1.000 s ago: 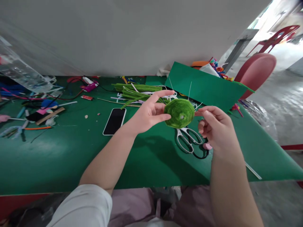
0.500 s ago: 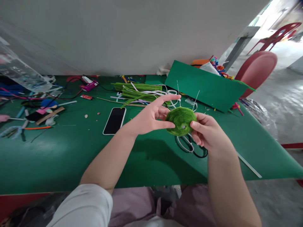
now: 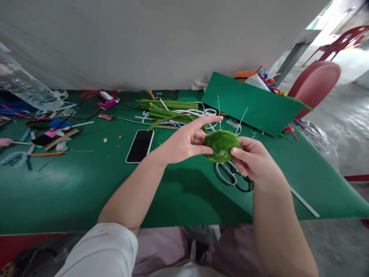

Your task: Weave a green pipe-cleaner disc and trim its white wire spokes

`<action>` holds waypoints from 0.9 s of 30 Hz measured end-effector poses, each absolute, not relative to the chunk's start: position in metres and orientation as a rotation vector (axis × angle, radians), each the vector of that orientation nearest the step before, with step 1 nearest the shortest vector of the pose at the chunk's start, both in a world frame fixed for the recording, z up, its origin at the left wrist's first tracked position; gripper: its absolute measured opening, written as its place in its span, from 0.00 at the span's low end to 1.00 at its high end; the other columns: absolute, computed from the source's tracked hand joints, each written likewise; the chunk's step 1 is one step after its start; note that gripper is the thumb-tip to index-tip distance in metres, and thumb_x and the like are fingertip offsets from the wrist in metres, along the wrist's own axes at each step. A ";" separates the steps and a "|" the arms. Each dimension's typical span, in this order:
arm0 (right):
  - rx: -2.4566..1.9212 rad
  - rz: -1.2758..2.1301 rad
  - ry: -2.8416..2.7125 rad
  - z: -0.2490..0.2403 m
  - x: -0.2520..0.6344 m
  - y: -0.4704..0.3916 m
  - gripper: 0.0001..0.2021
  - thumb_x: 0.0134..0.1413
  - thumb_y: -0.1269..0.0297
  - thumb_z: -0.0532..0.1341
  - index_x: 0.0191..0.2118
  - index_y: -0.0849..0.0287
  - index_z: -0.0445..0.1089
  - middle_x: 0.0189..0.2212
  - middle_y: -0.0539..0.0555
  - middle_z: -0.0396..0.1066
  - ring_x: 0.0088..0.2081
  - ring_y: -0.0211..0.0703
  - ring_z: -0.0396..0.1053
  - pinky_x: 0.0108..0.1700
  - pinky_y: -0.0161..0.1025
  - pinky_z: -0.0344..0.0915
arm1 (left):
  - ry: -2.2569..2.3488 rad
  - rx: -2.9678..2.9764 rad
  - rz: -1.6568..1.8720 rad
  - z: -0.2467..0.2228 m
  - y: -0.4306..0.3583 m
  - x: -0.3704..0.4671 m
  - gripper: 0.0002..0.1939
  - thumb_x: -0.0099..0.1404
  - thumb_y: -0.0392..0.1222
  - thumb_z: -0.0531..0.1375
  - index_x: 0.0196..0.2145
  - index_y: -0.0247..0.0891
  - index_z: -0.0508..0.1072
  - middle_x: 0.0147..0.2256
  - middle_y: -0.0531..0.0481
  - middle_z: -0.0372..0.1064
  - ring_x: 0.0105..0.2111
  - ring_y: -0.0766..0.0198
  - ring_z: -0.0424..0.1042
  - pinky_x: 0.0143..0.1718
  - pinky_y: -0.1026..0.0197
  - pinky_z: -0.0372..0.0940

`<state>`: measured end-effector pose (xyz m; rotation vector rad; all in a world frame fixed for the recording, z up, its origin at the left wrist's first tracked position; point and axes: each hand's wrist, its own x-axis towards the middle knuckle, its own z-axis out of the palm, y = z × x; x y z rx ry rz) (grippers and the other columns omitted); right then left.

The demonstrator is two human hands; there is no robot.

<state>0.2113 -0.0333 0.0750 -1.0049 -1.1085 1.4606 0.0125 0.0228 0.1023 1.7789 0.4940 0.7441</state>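
Between my two hands, above the table, is a round green coil of fuzzy pipe cleaner [image 3: 221, 142] with a small pale hole near its lower middle. My left hand [image 3: 188, 140] pinches its left edge, thumb in front, index finger stretched out above. At the right edge, my right hand [image 3: 252, 157] grips it with the thumb on the face and the other fingers behind. Two thin wire ends [image 3: 242, 120] stick up past the coil's top. Scissors [image 3: 226, 175] with white and black handles lie below it, partly hidden by the coil and my right hand.
Green and white pipe cleaners [image 3: 170, 109] lie in a pile behind my left hand. A phone [image 3: 140, 146] rests left of it. Craft pieces [image 3: 54, 132] and a plastic bottle [image 3: 25, 86] are at the left. A green board [image 3: 250, 104] leans at the back right, near a red chair [image 3: 315, 84].
The green coil has tilted slightly, so its face looks flatter. Both hands keep their hold in nearly the same place, and the view has shifted a little.
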 end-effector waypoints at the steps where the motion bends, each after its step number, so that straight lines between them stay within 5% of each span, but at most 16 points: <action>1: -0.999 1.469 -1.108 0.075 0.212 -0.033 0.09 0.42 0.62 0.66 0.30 0.60 0.69 0.17 0.45 0.64 0.08 0.26 0.56 0.07 0.24 0.49 | 0.483 1.790 0.722 0.103 0.024 0.011 0.32 0.53 0.36 0.62 0.55 0.49 0.57 0.30 0.52 0.72 0.32 0.60 0.73 0.33 0.57 0.71; 19: -1.016 1.483 -1.080 0.078 0.218 -0.036 0.10 0.49 0.57 0.61 0.30 0.59 0.68 0.13 0.45 0.62 0.10 0.30 0.58 0.08 0.26 0.51 | 0.489 1.837 0.745 0.102 0.025 0.009 0.32 0.54 0.35 0.61 0.55 0.50 0.57 0.28 0.54 0.71 0.30 0.60 0.73 0.34 0.55 0.71; 27: -1.090 1.329 -1.130 0.092 0.226 -0.046 0.08 0.49 0.64 0.60 0.36 0.58 0.72 0.15 0.48 0.66 0.14 0.34 0.63 0.10 0.29 0.56 | 0.505 1.817 0.776 0.108 0.025 0.003 0.34 0.51 0.36 0.63 0.55 0.50 0.59 0.30 0.52 0.72 0.31 0.59 0.74 0.32 0.57 0.71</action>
